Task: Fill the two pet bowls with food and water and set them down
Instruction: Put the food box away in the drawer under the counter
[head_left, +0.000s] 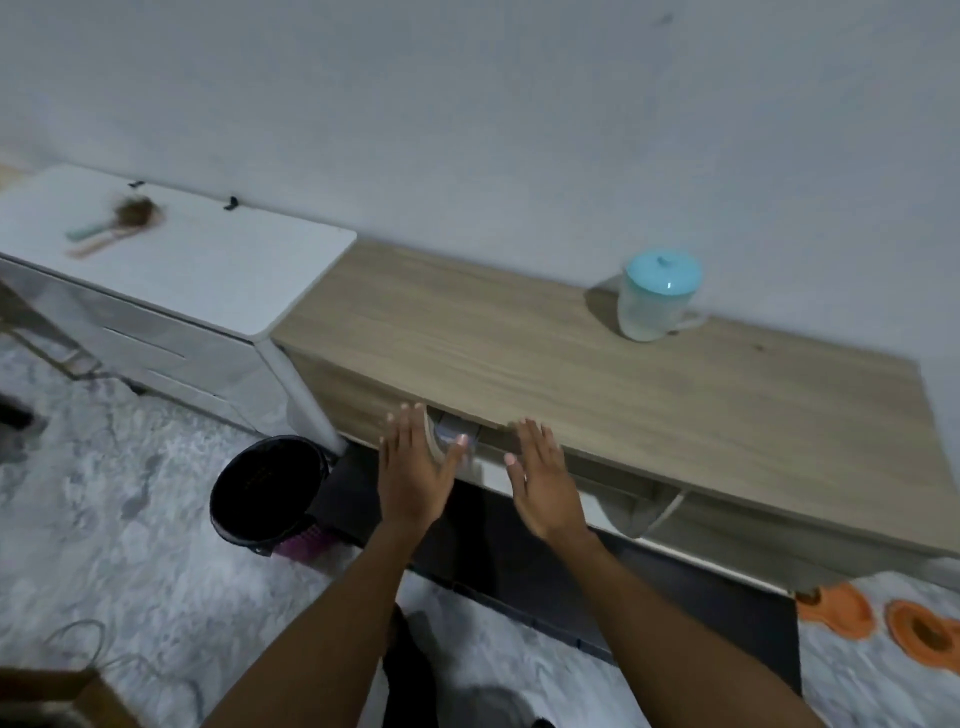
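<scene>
While both arms stretch forward, the long wooden table (597, 374) runs along the wall, with a white cabinet (197, 260) butting its left end. Down on the pale carpet stands a black bin (267, 488), and at the far right two orange bowls (878, 618) sit side by side on the floor, something dark in each. Up on the table, near the wall, stands a lidded jug (657, 296), teal cap on. Left hand (415, 467) and right hand (543, 480) hover flat at the table's front edge, fingers spread wide, each grip holding nothing. A brush (117, 221) lies blurred on the cabinet.
</scene>
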